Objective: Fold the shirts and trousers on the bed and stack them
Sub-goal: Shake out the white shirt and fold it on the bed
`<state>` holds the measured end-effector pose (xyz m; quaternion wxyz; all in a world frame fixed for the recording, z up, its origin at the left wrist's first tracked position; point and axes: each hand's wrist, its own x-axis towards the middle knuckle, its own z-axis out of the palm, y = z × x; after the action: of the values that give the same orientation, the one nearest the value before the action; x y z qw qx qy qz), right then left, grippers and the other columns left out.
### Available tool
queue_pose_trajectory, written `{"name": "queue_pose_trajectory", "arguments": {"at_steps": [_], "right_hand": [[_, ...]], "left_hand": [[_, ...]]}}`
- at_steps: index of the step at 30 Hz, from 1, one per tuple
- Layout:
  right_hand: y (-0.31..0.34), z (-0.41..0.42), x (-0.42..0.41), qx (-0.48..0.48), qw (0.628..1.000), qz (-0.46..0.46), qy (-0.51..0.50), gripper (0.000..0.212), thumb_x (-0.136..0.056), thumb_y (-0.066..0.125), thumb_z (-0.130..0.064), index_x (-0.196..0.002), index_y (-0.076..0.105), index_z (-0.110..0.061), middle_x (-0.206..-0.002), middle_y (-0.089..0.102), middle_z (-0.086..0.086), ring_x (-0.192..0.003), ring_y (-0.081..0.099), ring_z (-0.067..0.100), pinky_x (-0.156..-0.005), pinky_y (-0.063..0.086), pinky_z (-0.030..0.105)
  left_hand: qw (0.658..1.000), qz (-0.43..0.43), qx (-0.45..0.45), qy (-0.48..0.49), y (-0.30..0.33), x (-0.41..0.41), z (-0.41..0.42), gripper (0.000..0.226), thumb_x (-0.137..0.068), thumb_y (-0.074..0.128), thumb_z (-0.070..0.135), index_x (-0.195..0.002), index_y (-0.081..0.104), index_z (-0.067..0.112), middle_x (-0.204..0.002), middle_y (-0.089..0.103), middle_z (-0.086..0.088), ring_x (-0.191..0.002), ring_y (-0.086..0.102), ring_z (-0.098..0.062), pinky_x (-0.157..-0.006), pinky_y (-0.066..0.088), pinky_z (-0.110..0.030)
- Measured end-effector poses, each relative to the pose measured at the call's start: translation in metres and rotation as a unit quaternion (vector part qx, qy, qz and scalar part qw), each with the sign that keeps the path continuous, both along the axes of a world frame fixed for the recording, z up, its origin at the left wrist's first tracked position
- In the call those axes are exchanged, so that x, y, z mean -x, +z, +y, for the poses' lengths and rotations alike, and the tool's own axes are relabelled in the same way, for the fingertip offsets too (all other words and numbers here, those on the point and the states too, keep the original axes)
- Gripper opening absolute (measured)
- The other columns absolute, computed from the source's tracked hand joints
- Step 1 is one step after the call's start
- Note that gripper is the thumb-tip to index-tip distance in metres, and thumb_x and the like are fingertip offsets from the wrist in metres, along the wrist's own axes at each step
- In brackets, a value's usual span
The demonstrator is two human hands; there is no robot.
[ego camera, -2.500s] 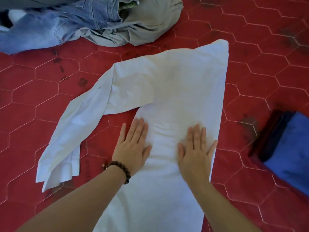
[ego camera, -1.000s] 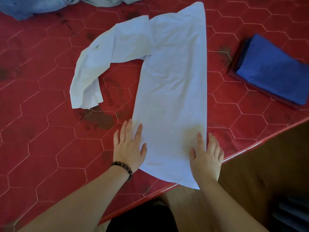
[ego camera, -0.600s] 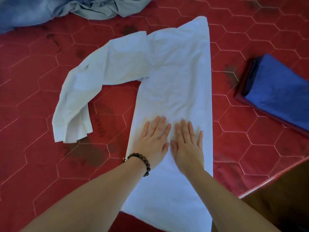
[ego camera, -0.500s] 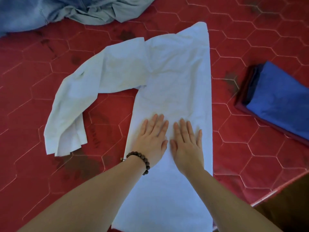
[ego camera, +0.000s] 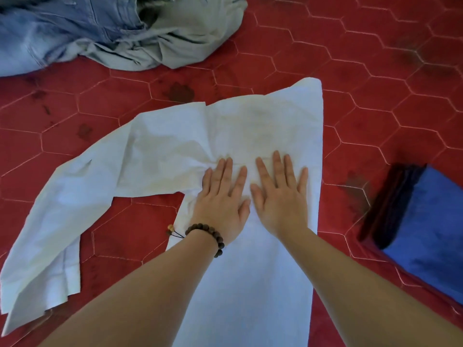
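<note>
A white long-sleeved shirt [ego camera: 263, 126] lies folded lengthwise into a long strip on the red quilted bed [ego camera: 375, 96]. Its sleeve [ego camera: 75, 196] sticks out to the left and bends back toward me. Both hands lie flat, side by side, on the upper middle of the strip. My left hand [ego camera: 221, 199], with a dark bead bracelet at the wrist, presses near the armpit where the cloth puckers. My right hand [ego camera: 281, 194] presses just to its right, fingers straight and spread.
A heap of unfolded clothes lies at the back left: blue jeans [ego camera: 50, 33] and a grey-green garment [ego camera: 180, 33]. A stack of folded clothes with a blue piece on top [ego camera: 431, 236] sits at the right.
Both hands have slid up the shirt away from me, from the middle of the strip to near the sleeve's root. The cloth there has wrinkled. The view has tilted upward.
</note>
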<state>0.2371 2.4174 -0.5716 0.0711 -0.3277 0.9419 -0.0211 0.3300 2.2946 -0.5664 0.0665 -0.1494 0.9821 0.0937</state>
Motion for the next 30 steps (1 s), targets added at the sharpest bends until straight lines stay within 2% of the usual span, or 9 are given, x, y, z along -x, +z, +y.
{"name": "queue_pose_trajectory", "arguments": {"at_steps": [3, 6, 9, 11, 13, 16, 21, 26, 30], "right_hand": [[-0.004, 0.001, -0.001, 0.007, 1.000, 0.010, 0.002, 0.058, -0.099, 0.022, -0.048, -0.153, 0.017, -0.028, -0.162, 0.010, 0.010, -0.150, 0.003, 0.027, -0.117, 0.003, 0.059], [-0.002, 0.000, -0.002, 0.000, 1.000, 0.008, 0.003, 0.059, -0.099, 0.020, -0.049, -0.154, 0.015, -0.028, -0.162, 0.008, 0.010, -0.150, 0.003, 0.027, -0.117, 0.003, 0.059], [0.006, -0.003, -0.002, -0.036, 0.999, -0.013, 0.004, 0.061, -0.097, 0.008, -0.053, -0.153, 0.002, -0.031, -0.162, -0.002, 0.008, -0.150, -0.006, 0.025, -0.117, -0.001, 0.057], [0.014, -0.005, -0.003, -0.056, 0.998, -0.030, 0.000, 0.060, -0.097, 0.004, -0.053, -0.153, -0.002, -0.032, -0.162, -0.006, 0.007, -0.149, -0.008, 0.025, -0.117, -0.004, 0.058], [0.025, -0.010, -0.005, -0.065, 0.997, -0.039, -0.012, 0.058, -0.100, 0.013, -0.048, -0.155, 0.006, -0.029, -0.162, -0.002, 0.009, -0.150, -0.003, 0.028, -0.116, -0.001, 0.060], [0.046, -0.029, -0.017, -0.019, 1.000, -0.006, -0.013, 0.056, -0.098, 0.044, -0.030, -0.151, 0.030, -0.017, -0.159, 0.016, 0.018, -0.148, 0.013, 0.035, -0.113, 0.009, 0.066], [0.070, -0.112, -0.085, 0.084, 0.988, -0.005, 0.130, 0.057, -0.091, 0.059, -0.024, -0.145, 0.041, -0.017, -0.155, 0.029, 0.018, -0.146, 0.022, 0.034, -0.116, 0.013, 0.061], [0.064, -0.184, -0.155, 0.059, 0.962, -0.047, 0.261, 0.064, -0.092, 0.058, -0.027, -0.150, 0.030, -0.026, -0.161, 0.016, 0.011, -0.149, 0.009, 0.030, -0.118, 0.006, 0.059], [0.056, -0.214, -0.184, 0.007, 0.950, -0.056, 0.306, 0.060, -0.096, 0.055, -0.032, -0.150, 0.028, -0.032, -0.162, 0.008, 0.006, -0.150, -0.001, 0.029, -0.116, -0.003, 0.059]], "left_hand": [[1.000, 0.002, -0.010, -0.002, -0.001, -0.001, 0.000, 0.066, -0.097, 0.015, 0.046, -0.154, 0.004, 0.016, -0.160, -0.008, -0.017, -0.149, -0.013, -0.027, -0.120, -0.010, -0.044], [0.999, -0.034, -0.027, -0.014, 0.001, 0.000, -0.005, 0.068, -0.096, 0.015, 0.048, -0.153, -0.005, 0.018, -0.158, -0.021, -0.013, -0.145, -0.026, -0.023, -0.118, -0.016, -0.042], [0.992, -0.063, -0.108, -0.031, 0.016, 0.002, -0.016, 0.069, -0.098, 0.029, 0.043, -0.154, -0.004, 0.020, -0.159, -0.023, -0.008, -0.142, -0.031, -0.017, -0.119, -0.016, -0.038], [0.979, -0.032, -0.199, -0.009, 0.034, -0.004, -0.025, 0.060, -0.101, 0.037, 0.033, -0.155, 0.013, 0.018, -0.163, -0.003, -0.005, -0.148, -0.013, -0.015, -0.122, -0.002, -0.036], [0.973, 0.037, -0.227, -0.002, 0.055, -0.024, -0.035, 0.051, -0.097, 0.047, 0.016, -0.146, 0.038, 0.012, -0.155, 0.031, -0.012, -0.144, 0.026, -0.027, -0.117, 0.022, -0.040], [0.985, 0.098, -0.136, 0.029, 0.068, -0.071, -0.056, 0.052, -0.083, 0.059, 0.004, -0.135, 0.052, 0.010, -0.144, 0.046, -0.016, -0.134, 0.042, -0.034, -0.110, 0.036, -0.048], [0.962, 0.009, 0.009, 0.272, 0.069, -0.172, -0.128, 0.073, -0.085, 0.064, 0.013, -0.148, 0.030, 0.004, -0.153, 0.029, -0.021, -0.143, 0.027, -0.037, -0.116, 0.024, -0.052], [0.946, -0.056, -0.002, 0.320, 0.063, -0.229, -0.164, 0.057, -0.088, 0.059, 0.014, -0.142, 0.040, 0.008, -0.124, 0.054, -0.013, -0.110, 0.051, -0.033, -0.092, 0.042, -0.043], [0.955, 0.019, -0.068, 0.290, 0.063, -0.233, -0.170, 0.037, -0.092, 0.054, 0.010, -0.129, 0.054, 0.005, -0.108, 0.059, -0.013, -0.096, 0.055, -0.033, -0.079, 0.045, -0.042]]}}
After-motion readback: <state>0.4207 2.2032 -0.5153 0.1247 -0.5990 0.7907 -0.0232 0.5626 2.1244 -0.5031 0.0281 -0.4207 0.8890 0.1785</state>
